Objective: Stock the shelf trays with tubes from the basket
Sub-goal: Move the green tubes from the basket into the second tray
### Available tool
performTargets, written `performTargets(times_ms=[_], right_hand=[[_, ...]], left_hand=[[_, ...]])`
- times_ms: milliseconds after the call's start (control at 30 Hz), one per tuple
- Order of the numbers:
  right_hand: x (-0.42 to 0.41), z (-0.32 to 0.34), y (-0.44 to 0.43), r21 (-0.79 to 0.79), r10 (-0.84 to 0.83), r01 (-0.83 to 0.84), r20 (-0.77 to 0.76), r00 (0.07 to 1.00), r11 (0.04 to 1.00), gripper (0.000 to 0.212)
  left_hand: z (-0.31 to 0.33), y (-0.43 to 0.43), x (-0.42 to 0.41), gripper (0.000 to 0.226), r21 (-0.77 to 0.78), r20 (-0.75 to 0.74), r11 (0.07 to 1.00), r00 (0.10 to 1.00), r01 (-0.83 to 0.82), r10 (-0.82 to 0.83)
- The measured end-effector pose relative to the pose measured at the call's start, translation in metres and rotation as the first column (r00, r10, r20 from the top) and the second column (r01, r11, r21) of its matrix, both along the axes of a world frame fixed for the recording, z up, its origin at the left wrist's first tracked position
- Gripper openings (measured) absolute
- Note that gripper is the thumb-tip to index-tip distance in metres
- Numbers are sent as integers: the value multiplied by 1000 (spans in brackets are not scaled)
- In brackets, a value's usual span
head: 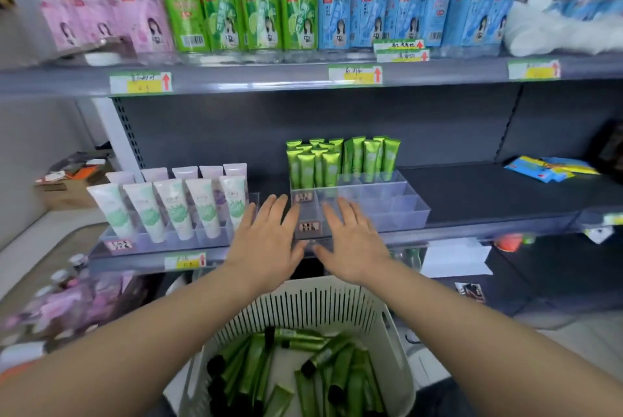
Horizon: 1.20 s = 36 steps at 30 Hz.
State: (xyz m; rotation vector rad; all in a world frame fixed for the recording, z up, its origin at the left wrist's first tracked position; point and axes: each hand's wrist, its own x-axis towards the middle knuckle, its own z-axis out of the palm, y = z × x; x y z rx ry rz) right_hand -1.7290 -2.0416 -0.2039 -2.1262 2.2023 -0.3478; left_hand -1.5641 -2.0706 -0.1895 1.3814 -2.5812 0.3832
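At one tray [404,211], two flat hands [266,244] [354,241]

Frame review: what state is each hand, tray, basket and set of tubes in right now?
clear tray, back compartments filled, front ones empty.
left hand, open, fingers straight, at that tray's front.
right hand, open, fingers straight, at the same front.
shelf green tubes, upright in back rows.
basket, partly full.
basket tubes, lying jumbled.
white tubes, upright in left tray.
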Motion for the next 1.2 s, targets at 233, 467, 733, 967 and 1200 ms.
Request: performTargets(times_ms=[233,467,733,967,1200], right_hand=[[8,-42,28,88,14,-20,61,998,996,80],[13,-88,35,178,-2,-10,67,998,984,79],[15,-143,34,332,-22,-19,120,993,943,73],[7,-192,19,445,-28,-27,116,993,895,54],[-15,-233,-11,559,-32,11,28,999,829,53]], left_hand=[[-41,17,20,63,107,-64,994,998,24,-17],[-93,18,32,59,233,-72,972,997,23,-7],[-159,8,32,53,374,-72,927,997,37,-11],[-208,-11,26,50,477,-43,879,999,32,-13],[-247,-36,7,37,550,-47,832,997,74,-58]])
